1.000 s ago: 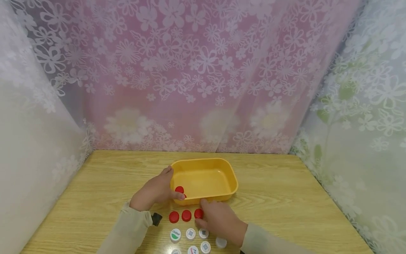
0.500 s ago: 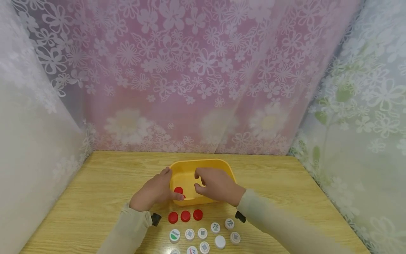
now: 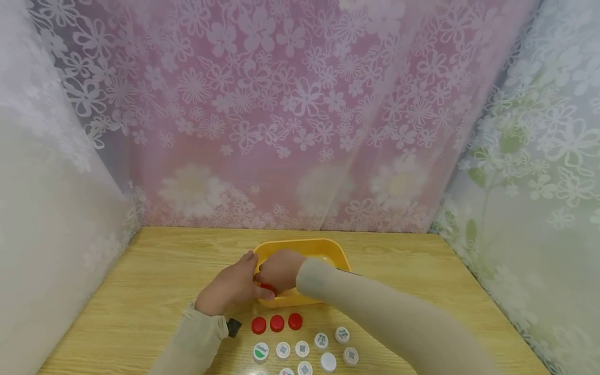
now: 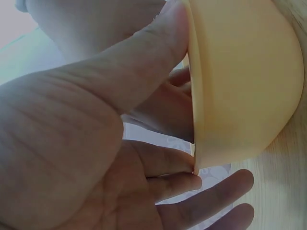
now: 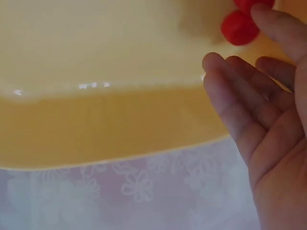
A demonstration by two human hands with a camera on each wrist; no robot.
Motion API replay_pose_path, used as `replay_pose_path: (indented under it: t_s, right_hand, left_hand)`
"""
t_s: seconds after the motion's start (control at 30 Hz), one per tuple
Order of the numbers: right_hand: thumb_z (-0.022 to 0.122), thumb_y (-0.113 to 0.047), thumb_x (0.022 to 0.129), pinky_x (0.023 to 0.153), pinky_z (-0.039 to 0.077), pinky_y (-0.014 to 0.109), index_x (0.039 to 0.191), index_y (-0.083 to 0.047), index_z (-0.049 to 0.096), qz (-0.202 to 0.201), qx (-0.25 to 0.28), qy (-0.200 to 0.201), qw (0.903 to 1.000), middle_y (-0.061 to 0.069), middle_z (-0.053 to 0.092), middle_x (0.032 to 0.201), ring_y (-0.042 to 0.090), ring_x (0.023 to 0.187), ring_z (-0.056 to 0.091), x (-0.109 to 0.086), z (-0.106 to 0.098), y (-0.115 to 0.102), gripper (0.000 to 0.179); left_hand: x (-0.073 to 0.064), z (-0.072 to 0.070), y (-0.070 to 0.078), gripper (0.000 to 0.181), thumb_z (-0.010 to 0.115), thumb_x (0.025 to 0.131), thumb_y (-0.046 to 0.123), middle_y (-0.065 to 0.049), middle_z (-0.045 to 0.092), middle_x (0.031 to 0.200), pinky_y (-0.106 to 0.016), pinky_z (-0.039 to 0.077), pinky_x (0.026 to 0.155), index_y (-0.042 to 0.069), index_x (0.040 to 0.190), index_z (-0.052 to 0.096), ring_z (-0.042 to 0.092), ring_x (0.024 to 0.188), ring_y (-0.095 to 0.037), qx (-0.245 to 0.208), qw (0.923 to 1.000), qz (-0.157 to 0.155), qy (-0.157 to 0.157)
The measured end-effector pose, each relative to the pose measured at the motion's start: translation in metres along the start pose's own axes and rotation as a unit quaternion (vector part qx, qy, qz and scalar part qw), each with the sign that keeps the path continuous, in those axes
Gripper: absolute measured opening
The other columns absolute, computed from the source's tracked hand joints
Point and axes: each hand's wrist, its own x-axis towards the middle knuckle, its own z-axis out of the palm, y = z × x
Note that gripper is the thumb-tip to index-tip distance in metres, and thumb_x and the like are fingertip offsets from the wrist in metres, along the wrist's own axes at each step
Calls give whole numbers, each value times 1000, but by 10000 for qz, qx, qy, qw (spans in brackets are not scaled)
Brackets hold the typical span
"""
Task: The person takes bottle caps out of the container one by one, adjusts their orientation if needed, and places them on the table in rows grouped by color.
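My left hand [image 3: 230, 284] holds the left end of a yellow plastic tray [image 3: 309, 244], its thumb on the near rim and its fingers at the left side. In the left wrist view, the thumb and two fingertips meet the tray's rim. My right hand [image 3: 281, 271] is down inside the tray's left part. Two red bottle caps [image 5: 240, 28] lie in that corner; the right thumb is at one of them, and the other fingers stand apart from the caps. Three red caps [image 3: 277, 323] form a row on the table in front of the tray.
Several white caps [image 3: 302, 349], some printed, lie on the wooden table [image 3: 398, 291] nearer me. A floral curtain [image 3: 300, 130] hangs behind the table, with more patterned cloth [image 3: 539, 182] at the right side.
My right hand has gone from the rightmost red cap on the table, over the tray, and down into its left part. The three-cap row stays. My left hand keeps its place at the tray.
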Motion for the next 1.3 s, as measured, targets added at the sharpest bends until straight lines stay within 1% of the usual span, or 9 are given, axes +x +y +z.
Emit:
replay_pose_path:
  t_s: [0.07,0.13,0.27,0.37,0.53,0.73,0.87,1.03,1.3]
  right_hand:
    - [75,-43,94,73,56,23,105,-32,75,67,53,-153,9998,-12,65,80,9,68,59,6,4,-2,16]
    - [73,-43,96,75,57,23,102,-31,75,92,97,-235,9996,-12,66,79,9,69,60,10,6,-3,13]
    - [67,-40,101,82,57,25,102,-32,76,133,256,-220,9993,-12,70,81,8,74,64,18,6,-3,12]
    - [67,-40,101,81,57,25,98,-32,77,241,195,-265,9992,-12,71,79,9,73,65,20,7,-2,14]
    - [69,-40,100,78,58,25,89,-28,76,322,26,-280,9991,-10,67,75,10,69,61,19,16,1,19]
    - [71,-31,99,78,57,25,86,-24,74,516,-213,-292,9980,-8,65,80,12,69,56,12,25,8,15]
    - [74,-33,97,74,57,25,84,-26,73,554,1,-69,9984,-9,63,76,11,66,55,9,32,8,14]
    - [75,-31,97,73,56,23,84,-27,72,525,129,95,9985,-10,61,73,10,65,53,10,39,7,13]
    - [74,-33,97,77,56,23,86,-26,73,692,298,-21,9972,-9,63,75,12,68,56,11,35,12,14]
  left_hand:
    - [-1,0,0,115,86,80,52,-18,20,170,-58,33,119,-2,162,26,30,152,-42,-44,10000,36,-25]
    - [-2,0,0,115,86,80,51,-17,20,171,-57,34,118,-1,162,25,32,151,-42,-68,10000,36,-14]
    - [-2,-2,1,115,86,80,52,-15,21,171,-58,36,117,-1,163,25,34,150,-42,-96,9999,-9,40]
    - [-1,-3,2,115,86,81,52,-16,21,171,-58,36,117,-1,163,25,35,149,-42,-57,10000,7,49]
    - [0,-4,2,115,86,81,51,-19,21,170,-58,36,117,-3,162,25,35,149,-44,72,10000,27,38]
    - [2,-1,0,115,85,81,53,-19,20,170,-58,36,117,-2,162,24,37,148,-44,217,9998,-1,17]
    - [1,2,-2,117,84,80,58,-17,19,171,-57,36,117,1,163,24,35,149,-42,239,9997,-103,-23]
    - [0,4,-5,118,85,79,57,-19,21,170,-57,36,117,-2,162,26,36,149,-43,243,9997,-46,-33]
    - [1,-1,-1,117,86,78,55,-20,22,169,-59,37,115,-2,162,27,38,147,-45,192,9998,-49,5]
